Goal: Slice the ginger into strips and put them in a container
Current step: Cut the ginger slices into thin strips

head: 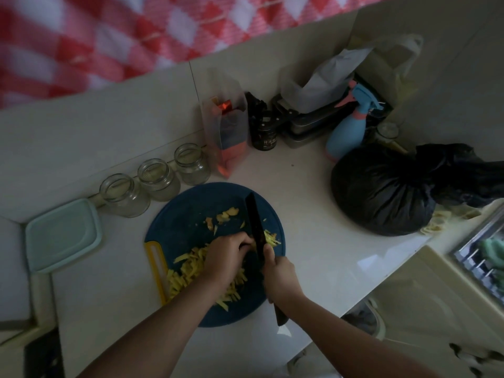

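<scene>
A round dark blue cutting board (188,211) with a yellow handle lies on the white counter. A pile of yellow ginger strips (188,268) covers its near left part. A few ginger pieces and peels (225,215) lie further back. My left hand (227,257) presses down on ginger right beside the blade; that piece is mostly hidden under the fingers. My right hand (281,276) grips the handle of a black knife (255,222), whose blade points away from me across the board. A pale green container with its lid on (64,234) sits left of the board.
Three empty glass jars (158,178) stand along the wall behind the board. A clear plastic bag (226,126), a dark jar (264,133), a blue spray bottle (347,129) and a full black bag (387,192) crowd the back right. The counter edge runs at the right, with a rack (482,255).
</scene>
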Demonstrator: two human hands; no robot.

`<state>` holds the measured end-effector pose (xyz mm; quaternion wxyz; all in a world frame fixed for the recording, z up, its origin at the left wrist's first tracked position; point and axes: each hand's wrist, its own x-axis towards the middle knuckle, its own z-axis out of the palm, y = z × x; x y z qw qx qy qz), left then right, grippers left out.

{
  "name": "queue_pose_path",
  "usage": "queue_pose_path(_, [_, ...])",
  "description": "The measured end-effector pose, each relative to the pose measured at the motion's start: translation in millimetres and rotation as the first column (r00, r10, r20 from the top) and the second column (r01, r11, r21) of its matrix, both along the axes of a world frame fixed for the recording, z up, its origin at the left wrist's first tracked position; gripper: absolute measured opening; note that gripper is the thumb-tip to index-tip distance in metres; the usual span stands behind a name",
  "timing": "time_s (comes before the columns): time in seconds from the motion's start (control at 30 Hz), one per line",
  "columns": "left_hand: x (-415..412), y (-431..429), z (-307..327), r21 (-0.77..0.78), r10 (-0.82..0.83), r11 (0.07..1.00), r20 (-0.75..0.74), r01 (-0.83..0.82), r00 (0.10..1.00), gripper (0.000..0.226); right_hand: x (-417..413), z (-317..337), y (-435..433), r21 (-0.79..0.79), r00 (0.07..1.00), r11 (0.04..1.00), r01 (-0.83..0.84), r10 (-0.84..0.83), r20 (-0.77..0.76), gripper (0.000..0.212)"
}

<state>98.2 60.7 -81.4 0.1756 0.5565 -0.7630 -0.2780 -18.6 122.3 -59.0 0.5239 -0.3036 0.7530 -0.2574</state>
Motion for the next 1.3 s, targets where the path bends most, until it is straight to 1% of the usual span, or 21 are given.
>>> queue_pose_path(0.07, [0.8,-0.9,-0.5,-0.018,-0.006,1.0,-0.005,0.006,1.0,0.007,-3.2,5.8,0.6,0.032,0.992,0.998,0.046,-0.049,0.114,0.053])
queue_pose_path(0.13, [-0.2,-2.1,-0.9,-0.029,-0.01,1.0,-0.01,0.01,1.0,0.006,-7.4,11.8,2.4,0.038,0.988,0.998,0.048,-0.053,0.148,0.051])
queue_pose_path(0.23, [-0.6,-2.4,0.3,-0.02,-0.018,1.0,0.015,0.018,1.0,0.007,-11.6,18.4,2.2,0.02,0.991,1.0,0.013,-0.016,0.129,0.051])
queue_pose_path(0.3, [-0.4,-1.4,0.3,-0.016,-0.019,1.0,0.004,0.019,1.0,0.009,-12.7,20.8,1.9,0.028,0.994,1.0,-0.006,0.003,0.112,0.052])
queue_pose_path(0.37, [-0.1,0.5,0.5,-0.025,-0.013,1.0,-0.019,0.013,1.0,0.01,-12.7,22.1,3.4,0.037,0.994,0.999,-0.004,0.0,0.111,0.053])
queue_pose_path(0.5, [1.0,2.2,1.6,-0.033,-0.002,0.999,-0.017,0.001,1.0,0.011,-12.1,25.4,8.5,0.04,0.992,0.999,0.006,-0.011,0.124,0.052])
queue_pose_path(0.67, [0.2,3.0,2.7,-0.038,0.004,0.999,-0.021,-0.005,1.0,0.009,-12.8,26.4,10.6,0.046,0.994,0.998,-0.033,0.028,0.108,0.054])
queue_pose_path(0.93, [-0.8,-0.5,-0.1,-0.015,0.015,1.0,-0.015,-0.015,1.0,0.008,-8.9,19.6,12.9,0.025,0.995,0.994,-0.103,0.103,0.005,0.06])
queue_pose_path(1.07, [-0.8,-0.7,-0.7,-0.006,0.038,0.999,-0.034,-0.038,0.999,0.007,-6.3,17.6,11.6,0.031,0.995,0.995,-0.095,0.094,0.033,0.059])
queue_pose_path(1.3, [-2.1,-0.6,0.6,0.0,0.047,0.999,-0.01,-0.047,0.999,0.006,-6.6,13.7,8.9,0.044,0.994,0.995,-0.086,0.083,0.068,0.057])
